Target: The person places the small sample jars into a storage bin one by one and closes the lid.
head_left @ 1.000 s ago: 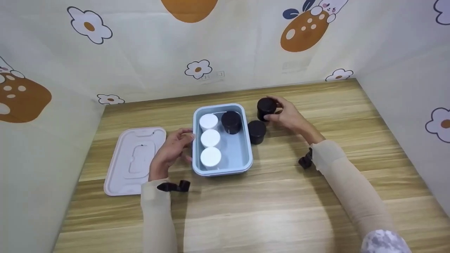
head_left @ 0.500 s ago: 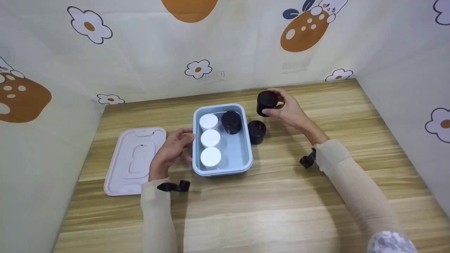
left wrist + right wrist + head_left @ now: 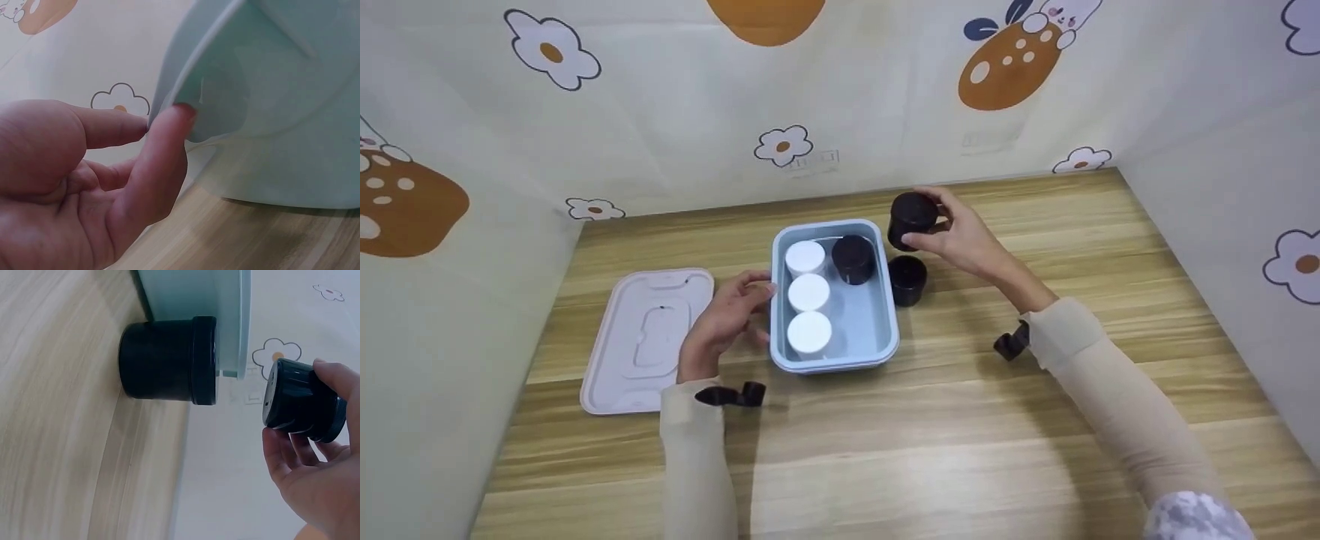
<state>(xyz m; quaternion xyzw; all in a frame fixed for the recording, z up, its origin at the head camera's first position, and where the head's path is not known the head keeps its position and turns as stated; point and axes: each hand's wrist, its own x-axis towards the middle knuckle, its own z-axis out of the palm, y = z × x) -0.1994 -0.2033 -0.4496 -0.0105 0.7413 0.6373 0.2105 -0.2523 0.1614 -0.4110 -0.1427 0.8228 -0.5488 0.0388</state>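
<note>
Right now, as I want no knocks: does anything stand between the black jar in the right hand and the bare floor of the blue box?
Yes: the blue box's right rim. The held jar seems to be above it. The other black jar stands just outside, close to the path but lower than the rim.

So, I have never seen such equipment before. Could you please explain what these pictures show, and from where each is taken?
There is no machine here: a person works bare-handed. The wide view looks down from the head; the two close ones look from the wrists. On the table are a pale lid and a blue box holding three white jars and one black jar. Another black jar stands beside the box. The left hand pinches the box's edge. The right hand holds a third black jar in its fingers, above the table.
</note>
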